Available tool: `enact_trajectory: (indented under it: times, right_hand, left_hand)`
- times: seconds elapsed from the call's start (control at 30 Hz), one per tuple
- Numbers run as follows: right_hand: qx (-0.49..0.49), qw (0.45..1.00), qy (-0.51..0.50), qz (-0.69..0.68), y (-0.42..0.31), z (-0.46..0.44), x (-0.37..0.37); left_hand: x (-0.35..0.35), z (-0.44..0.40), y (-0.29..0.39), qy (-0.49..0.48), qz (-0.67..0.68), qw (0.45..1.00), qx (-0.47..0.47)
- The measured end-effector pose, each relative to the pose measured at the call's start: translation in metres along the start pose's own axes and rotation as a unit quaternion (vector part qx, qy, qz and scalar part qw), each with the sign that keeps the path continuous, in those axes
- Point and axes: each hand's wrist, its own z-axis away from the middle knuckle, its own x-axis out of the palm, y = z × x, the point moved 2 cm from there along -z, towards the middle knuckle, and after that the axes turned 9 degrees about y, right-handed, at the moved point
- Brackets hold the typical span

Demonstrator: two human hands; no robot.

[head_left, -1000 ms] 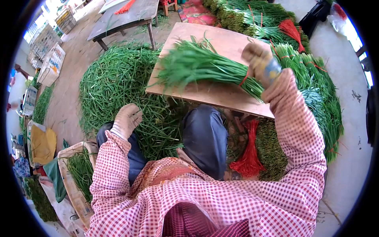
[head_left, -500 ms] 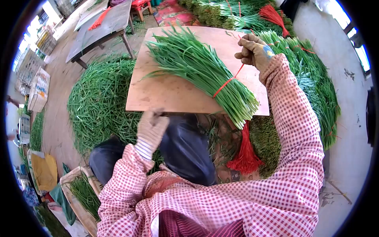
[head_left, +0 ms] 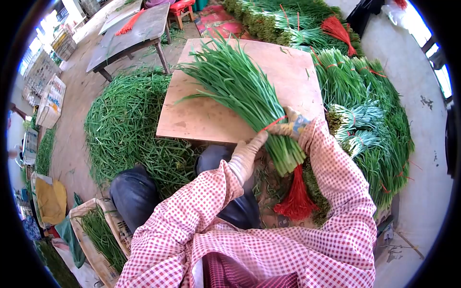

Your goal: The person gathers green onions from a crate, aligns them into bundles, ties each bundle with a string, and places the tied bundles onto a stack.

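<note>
A bunch of long green stalks (head_left: 240, 86) lies slantwise on the pinkish board (head_left: 197, 120), its cut ends past the near edge. A red tie (head_left: 274, 123) circles it near those ends. My gloved right hand (head_left: 289, 126) is closed over the bunch's right side at the tie. From the left, my gloved left hand (head_left: 247, 156) touches the bunch just below the tie, its fingers together. Whether it pinches the tie is too small to make out. Red strands (head_left: 296, 197) hang below the board's near edge.
Loose greens (head_left: 125, 125) are heaped left of the board. Tied bunches (head_left: 355, 120) are stacked at the right. A dark table (head_left: 129, 41) stands at the back left, and a crate (head_left: 82, 240) of greens at the lower left. My knees are under the board's near edge.
The bunch came to rest on the board. My right hand came down from above it to the tie, and my left hand moved right to the bunch. The tie's raised end is no longer up.
</note>
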Motion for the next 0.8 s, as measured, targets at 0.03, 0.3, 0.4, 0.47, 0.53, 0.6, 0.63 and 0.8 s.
enact_trajectory:
  times: [0.03,0.3,0.4,0.47,0.53,0.6,0.63,0.8]
  right_hand:
    - [-0.004,0.99,-0.026,-0.139,0.005,0.014,0.011]
    - [-0.167,0.966,0.133,-0.144,-0.031,0.115,0.039]
    - [-0.291,0.929,0.228,-0.017,-0.076,0.113,-0.002]
    - [-0.286,0.927,0.204,-0.134,-0.115,0.108,-0.026]
    - [-0.338,0.897,0.229,-0.17,-0.115,0.08,-0.034]
    - [-0.342,0.875,0.183,-0.29,-0.094,0.035,-0.026]
    - [-0.362,0.849,0.179,-0.34,-0.078,0.014,-0.01]
    - [-0.293,0.883,0.182,-0.319,-0.03,-0.047,0.041]
  left_hand:
    - [-0.001,0.004,0.002,-0.001,0.065,0.998,-0.004]
    - [-0.005,0.026,0.014,-0.1,0.138,0.973,0.154]
    - [0.028,0.06,0.088,-0.193,0.033,0.929,0.315]
    - [0.044,0.054,0.131,-0.23,-0.037,0.882,0.409]
    - [0.062,0.065,0.159,-0.207,-0.033,0.88,0.426]
    - [0.065,0.057,0.171,-0.177,-0.103,0.895,0.397]
    - [0.058,0.037,0.168,-0.173,-0.134,0.903,0.37]
    - [0.0,-0.08,0.114,-0.186,-0.025,0.937,0.294]
